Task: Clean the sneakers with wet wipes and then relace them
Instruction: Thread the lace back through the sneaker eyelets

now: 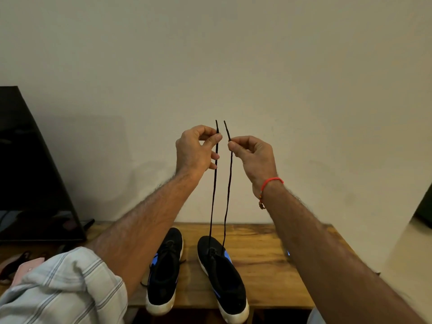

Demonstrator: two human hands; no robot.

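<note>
Below the left hand (196, 149), the left sneaker (163, 272) sits on the bench (261, 249), apparently already laced. That hand pinches one end of the black lace (214, 195); the right hand (253, 155) pinches the other end, both raised level. The lace runs down to the right sneaker (222, 274) beneath them. Pulling harder could lift or tip that shoe. Uneven ends would leave one side short for tying.

no text, label, brand or number can be read anywhere; the blue marks on the sneakers (194, 270) show no letters.
</note>
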